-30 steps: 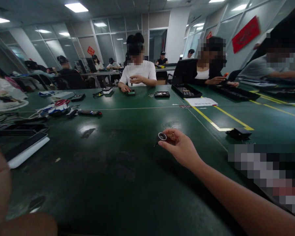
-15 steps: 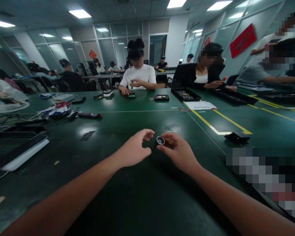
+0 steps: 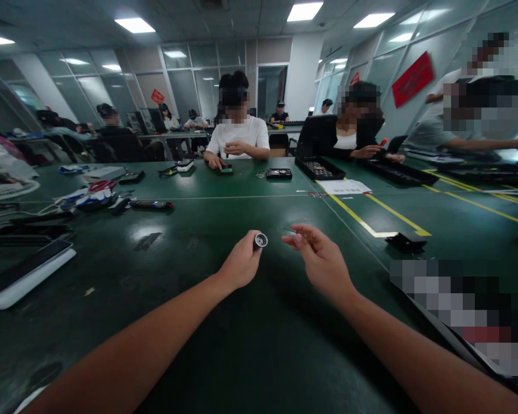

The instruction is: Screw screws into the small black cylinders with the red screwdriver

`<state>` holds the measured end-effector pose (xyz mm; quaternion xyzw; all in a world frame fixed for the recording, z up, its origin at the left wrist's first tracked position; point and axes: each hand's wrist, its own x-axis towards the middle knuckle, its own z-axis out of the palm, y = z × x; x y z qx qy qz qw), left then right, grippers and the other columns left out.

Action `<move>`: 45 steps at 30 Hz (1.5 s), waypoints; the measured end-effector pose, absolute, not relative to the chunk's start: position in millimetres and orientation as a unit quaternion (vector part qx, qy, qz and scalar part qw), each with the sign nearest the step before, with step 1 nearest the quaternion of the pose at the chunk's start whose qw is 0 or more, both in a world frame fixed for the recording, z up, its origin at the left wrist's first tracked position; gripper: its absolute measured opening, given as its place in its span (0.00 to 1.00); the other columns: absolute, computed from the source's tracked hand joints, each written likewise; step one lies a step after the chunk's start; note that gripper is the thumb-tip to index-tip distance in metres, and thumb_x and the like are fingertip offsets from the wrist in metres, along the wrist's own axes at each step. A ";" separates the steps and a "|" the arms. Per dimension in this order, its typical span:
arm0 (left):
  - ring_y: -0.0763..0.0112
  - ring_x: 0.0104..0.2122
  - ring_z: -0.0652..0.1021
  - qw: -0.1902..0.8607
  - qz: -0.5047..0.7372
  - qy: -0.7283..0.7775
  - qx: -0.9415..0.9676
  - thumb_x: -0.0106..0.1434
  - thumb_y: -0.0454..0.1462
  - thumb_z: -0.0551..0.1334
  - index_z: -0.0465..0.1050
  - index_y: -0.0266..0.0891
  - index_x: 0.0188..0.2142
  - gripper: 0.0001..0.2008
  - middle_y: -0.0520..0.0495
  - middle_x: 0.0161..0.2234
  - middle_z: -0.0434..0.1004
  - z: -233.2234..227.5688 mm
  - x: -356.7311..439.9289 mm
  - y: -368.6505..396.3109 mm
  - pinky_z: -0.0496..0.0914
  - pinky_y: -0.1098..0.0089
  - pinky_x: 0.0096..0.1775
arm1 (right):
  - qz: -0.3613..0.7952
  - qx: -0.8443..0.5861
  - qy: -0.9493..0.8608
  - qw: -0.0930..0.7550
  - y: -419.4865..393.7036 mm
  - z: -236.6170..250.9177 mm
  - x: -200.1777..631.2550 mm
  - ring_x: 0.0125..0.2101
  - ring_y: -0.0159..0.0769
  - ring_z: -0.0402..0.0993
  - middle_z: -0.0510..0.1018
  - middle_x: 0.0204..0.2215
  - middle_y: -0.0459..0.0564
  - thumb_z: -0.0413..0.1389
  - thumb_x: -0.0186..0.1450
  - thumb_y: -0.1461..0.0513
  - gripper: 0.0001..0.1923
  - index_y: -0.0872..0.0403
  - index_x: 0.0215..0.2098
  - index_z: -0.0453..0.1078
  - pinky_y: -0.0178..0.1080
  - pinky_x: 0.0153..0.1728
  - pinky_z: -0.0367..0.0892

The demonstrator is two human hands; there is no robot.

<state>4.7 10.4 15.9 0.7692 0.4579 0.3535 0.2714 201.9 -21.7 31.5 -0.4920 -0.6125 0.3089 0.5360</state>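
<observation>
Left edge: a flat white-edged device (image 3: 26, 270) lies on the green surface (image 3: 207, 333), well apart from our hands.
Left hand: our left hand (image 3: 240, 265) has its grip closed around a small dark cylinder with a silver ring (image 3: 260, 240), held just above the surface with the ringed end tilted up and toward the right.
Gap: the 2 hands sit near each other but apart; nothing bridges them.
Right hand: our right hand (image 3: 322, 261) is loosely curled, fingertips narrowed together; whether it pinches something tiny we cannot tell.
Right side: a small black part (image 3: 406, 241) rests by the yellow tape line (image 3: 371, 227), well apart from the right hand.
Across: 1 person in a white shirt (image 3: 239, 135) works at the far edge.
Risk: we judge the cylinder could slip, since only the fingertips seem to hold it, and it would roll on the smooth surface.
Risk 2: anything small in the right fingertips could drop and vanish against the dark green.
</observation>
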 end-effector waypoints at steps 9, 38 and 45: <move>0.64 0.41 0.74 0.288 0.345 0.460 0.765 0.67 0.37 0.59 0.66 0.40 0.44 0.07 0.47 0.41 0.73 8.0 1.6 14.1 0.67 0.63 0.46 | 0.266 -0.480 -0.609 0.572 -38.2 45.0 200.3 0.34 0.40 0.80 0.81 0.32 0.50 0.58 0.66 0.50 0.16 0.52 0.44 0.73 0.43 0.37 0.74; 0.63 0.42 0.73 0.260 0.379 0.433 0.775 0.66 0.34 0.62 0.68 0.41 0.44 0.07 0.48 0.42 0.74 4.8 0.2 14.8 0.66 0.62 0.48 | 0.347 -0.476 -0.659 0.468 -34.0 44.1 197.7 0.28 0.37 0.73 0.75 0.26 0.46 0.56 0.66 0.52 0.14 0.52 0.45 0.71 0.41 0.33 0.69; 0.61 0.46 0.73 0.223 0.366 0.422 0.799 0.67 0.35 0.62 0.68 0.41 0.46 0.08 0.46 0.44 0.74 0.6 1.7 15.5 0.66 0.59 0.52 | 0.338 -0.515 -0.612 0.495 -36.3 43.7 192.4 0.23 0.35 0.66 0.68 0.21 0.45 0.43 0.71 0.43 0.26 0.52 0.37 0.72 0.38 0.25 0.62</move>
